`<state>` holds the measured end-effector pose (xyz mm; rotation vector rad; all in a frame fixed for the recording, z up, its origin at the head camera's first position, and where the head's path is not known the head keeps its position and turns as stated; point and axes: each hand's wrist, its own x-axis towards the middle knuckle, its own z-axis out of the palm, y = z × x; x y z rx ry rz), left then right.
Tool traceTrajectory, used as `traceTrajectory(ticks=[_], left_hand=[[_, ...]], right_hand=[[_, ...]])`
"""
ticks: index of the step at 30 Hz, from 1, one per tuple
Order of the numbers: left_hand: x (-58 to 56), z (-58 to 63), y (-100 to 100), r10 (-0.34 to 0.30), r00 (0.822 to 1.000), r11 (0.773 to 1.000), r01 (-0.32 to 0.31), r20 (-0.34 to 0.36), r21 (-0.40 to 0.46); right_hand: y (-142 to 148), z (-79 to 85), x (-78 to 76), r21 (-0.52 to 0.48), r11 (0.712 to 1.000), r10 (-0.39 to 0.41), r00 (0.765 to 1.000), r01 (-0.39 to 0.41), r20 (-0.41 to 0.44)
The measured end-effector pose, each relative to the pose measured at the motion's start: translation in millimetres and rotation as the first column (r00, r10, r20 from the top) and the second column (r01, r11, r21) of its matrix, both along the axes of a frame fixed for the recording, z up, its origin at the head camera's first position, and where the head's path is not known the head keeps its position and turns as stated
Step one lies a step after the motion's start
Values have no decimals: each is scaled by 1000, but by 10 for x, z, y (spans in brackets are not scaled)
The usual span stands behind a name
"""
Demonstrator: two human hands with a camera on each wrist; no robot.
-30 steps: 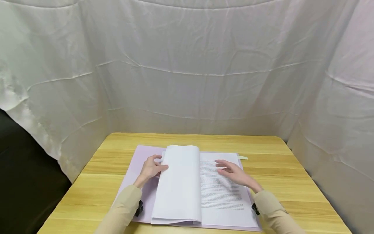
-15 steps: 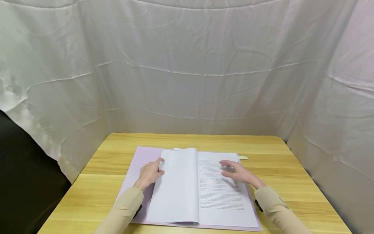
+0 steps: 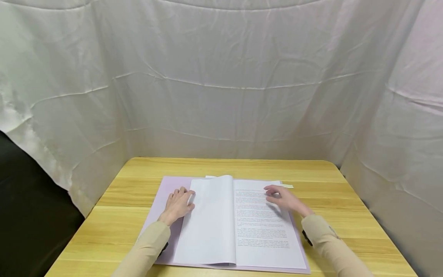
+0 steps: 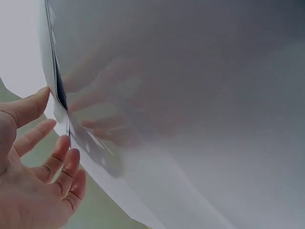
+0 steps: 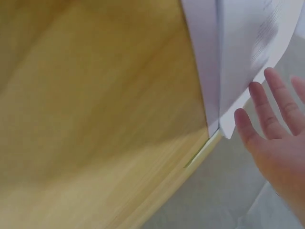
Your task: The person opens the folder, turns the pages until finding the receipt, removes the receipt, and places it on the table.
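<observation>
A lilac folder (image 3: pixel 173 185) lies opened flat on the table with white sheets in it. On its left half are turned-over blank pages (image 3: pixel 207 223), bulging near the fold. My left hand (image 3: pixel 176 206) touches their left edge with thumb and index finger; in the left wrist view the thumb of the left hand (image 4: pixel 35 164) meets the page edge and the other fingers spread loosely. Over the upper right of the printed page (image 3: pixel 261 234) hovers my right hand (image 3: pixel 285 199), its fingers relaxed and bent. The right wrist view shows the right hand (image 5: pixel 281 133) holding nothing, beside the sheets (image 5: pixel 238 62).
A pale tab (image 3: pixel 288 186) sticks out at the upper right of the sheets, and another (image 3: pixel 209 176) shows at the top left. The wooden table (image 3: pixel 332 200) is enclosed by grey-white curtains (image 3: pixel 242 107). Something black (image 3: pixel 31 215) is at the left.
The turned pages have settled flatter to the left, and the left hand has gone from holding their edge to touching it. The right hand has drifted slightly right.
</observation>
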<state>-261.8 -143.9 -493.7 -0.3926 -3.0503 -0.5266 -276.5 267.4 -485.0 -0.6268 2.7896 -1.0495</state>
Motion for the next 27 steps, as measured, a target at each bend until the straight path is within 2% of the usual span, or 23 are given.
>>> traceTrajectory(ticks=[4, 9, 15, 19, 27], left_hand=[[1, 5, -3, -29, 1000, 1000, 29, 5, -1], [4, 20, -18, -83, 996, 996, 81, 40, 44], [-3, 13, -71, -148, 978, 985, 132, 150, 109], [-6, 2, -100, -164, 963, 982, 139, 212, 126], [17, 11, -118, -157, 954, 986, 138, 255, 92]], right_hand=[[38, -21, -74, 0, 999, -43, 999, 43, -2], [87, -65, -166, 24, 997, -69, 997, 70, -16], [148, -97, -270, 49, 993, -107, 992, 111, -64], [170, -112, -330, 83, 986, -134, 987, 142, -91], [170, -135, -395, 111, 979, -155, 976, 173, -155]])
